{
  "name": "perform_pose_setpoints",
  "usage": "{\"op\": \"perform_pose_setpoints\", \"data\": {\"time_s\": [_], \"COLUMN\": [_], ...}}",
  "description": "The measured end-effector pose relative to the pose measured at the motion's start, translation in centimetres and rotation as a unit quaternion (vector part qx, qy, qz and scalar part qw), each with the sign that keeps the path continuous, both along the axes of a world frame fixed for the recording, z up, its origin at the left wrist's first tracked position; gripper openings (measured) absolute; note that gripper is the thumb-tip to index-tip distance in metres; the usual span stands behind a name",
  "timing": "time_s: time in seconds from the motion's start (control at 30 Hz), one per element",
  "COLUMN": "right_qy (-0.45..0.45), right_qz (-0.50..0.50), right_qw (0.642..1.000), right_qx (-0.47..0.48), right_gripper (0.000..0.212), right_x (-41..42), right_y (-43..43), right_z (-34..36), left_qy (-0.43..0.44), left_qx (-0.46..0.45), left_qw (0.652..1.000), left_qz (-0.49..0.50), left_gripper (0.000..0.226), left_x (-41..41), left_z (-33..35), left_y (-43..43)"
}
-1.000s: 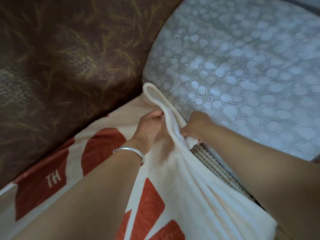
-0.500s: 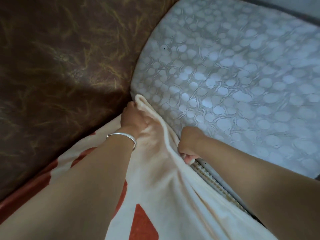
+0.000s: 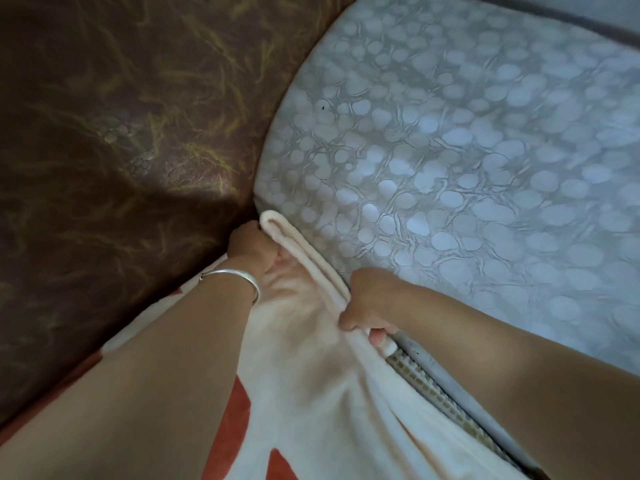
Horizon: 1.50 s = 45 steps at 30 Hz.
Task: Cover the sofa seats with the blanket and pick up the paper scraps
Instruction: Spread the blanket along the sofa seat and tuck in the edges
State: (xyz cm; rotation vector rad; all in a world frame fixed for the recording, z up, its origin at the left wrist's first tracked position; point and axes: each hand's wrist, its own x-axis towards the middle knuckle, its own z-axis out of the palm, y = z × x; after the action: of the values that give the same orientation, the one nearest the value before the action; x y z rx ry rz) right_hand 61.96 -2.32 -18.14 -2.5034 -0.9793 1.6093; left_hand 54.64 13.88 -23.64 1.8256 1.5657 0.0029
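Note:
A cream blanket [image 3: 311,393] with red-orange shapes lies over the sofa seat in the lower middle. Its folded corner reaches into the gap where the brown sofa back [image 3: 121,150] meets the grey patterned cushion [image 3: 450,168]. My left hand [image 3: 251,245], with a silver bangle on the wrist, presses the blanket corner down at that gap; its fingers are hidden. My right hand [image 3: 369,303] is closed around the blanket's rolled edge beside the grey cushion. No paper scraps are in view.
A woven beige mat strip [image 3: 433,396] and a grey piped seat edge [image 3: 467,403] show between the blanket and the grey cushion at lower right. My two forearms fill much of the lower frame.
My left hand has pushed the blanket corner further up into the gap by the sofa back. My right hand stays gripping the edge lower down, and the blanket lies flatter.

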Motion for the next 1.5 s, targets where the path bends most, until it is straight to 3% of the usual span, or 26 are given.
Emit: {"op": "perform_pose_setpoints", "data": {"time_s": [0.1, 0.23, 0.33, 0.57, 0.67, 0.77, 0.87, 0.97, 1.03, 1.1, 1.2, 1.33, 1.43, 1.5], "right_qy": [-0.049, -0.132, -0.189, -0.272, -0.308, -0.316, -0.287, -0.292, -0.285, -0.252, -0.155, -0.104, -0.144, -0.166], "right_qz": [-0.012, -0.005, 0.033, 0.159, 0.193, 0.228, 0.249, 0.240, 0.198, 0.152, 0.094, 0.021, -0.007, -0.042], "right_qw": [0.998, 0.985, 0.972, 0.931, 0.911, 0.901, 0.912, 0.914, 0.927, 0.948, 0.983, 0.991, 0.987, 0.984], "right_qx": [0.040, 0.108, 0.133, 0.181, 0.193, 0.190, 0.156, 0.144, 0.142, 0.118, 0.022, -0.084, -0.068, -0.049], "right_gripper": [0.020, 0.015, 0.033, 0.039, 0.035, 0.034, 0.037, 0.036, 0.034, 0.030, 0.007, 0.009, 0.011, 0.029], "right_x": [-0.4, -0.2, -0.3, -1.3, -1.7, -1.6, -1.6, -1.8, -1.9, -1.9, -2.1, -3.9, -5.7, -6.7], "right_y": [0.9, 2.0, 2.1, 1.9, 1.3, -0.3, -2.5, -4.1, -5.3, -7.3, -12.0, -18.0, -20.8, -21.6], "right_z": [0.0, 0.9, 0.2, -1.4, -1.3, -0.7, 0.2, 1.1, 1.6, 2.0, 2.0, 1.1, 1.2, 0.9], "left_qy": [-0.027, -0.035, -0.017, -0.056, -0.072, 0.055, 0.203, 0.210, 0.166, 0.067, -0.067, -0.061, 0.000, 0.010], "left_qx": [0.087, 0.192, 0.180, 0.122, 0.172, 0.198, 0.058, 0.054, 0.125, 0.225, 0.189, 0.094, 0.081, 0.078], "left_qw": [0.996, 0.980, 0.984, 0.985, 0.973, 0.967, 0.957, 0.951, 0.953, 0.928, 0.874, 0.818, 0.790, 0.784], "left_qz": [0.022, 0.045, 0.000, -0.106, -0.138, -0.152, -0.198, -0.221, -0.222, -0.290, -0.442, -0.564, -0.607, -0.616], "left_gripper": [0.042, 0.041, 0.040, 0.064, 0.075, 0.076, 0.067, 0.068, 0.056, 0.037, 0.020, 0.030, 0.039, 0.037], "left_x": [0.1, 0.3, 0.4, -1.2, -2.4, -3.7, -4.5, -4.1, -4.1, -4.5, -5.4, -5.3, -5.3, -5.2], "left_z": [0.9, 2.0, 1.3, 0.4, 0.6, -0.2, -1.1, -0.7, 0.8, 1.9, 2.6, 2.7, 2.4, 2.4], "left_y": [0.2, 1.2, 1.3, -0.2, -1.6, -3.1, -3.1, -3.6, -6.3, -10.0, -15.7, -21.9, -25.0, -26.6]}}
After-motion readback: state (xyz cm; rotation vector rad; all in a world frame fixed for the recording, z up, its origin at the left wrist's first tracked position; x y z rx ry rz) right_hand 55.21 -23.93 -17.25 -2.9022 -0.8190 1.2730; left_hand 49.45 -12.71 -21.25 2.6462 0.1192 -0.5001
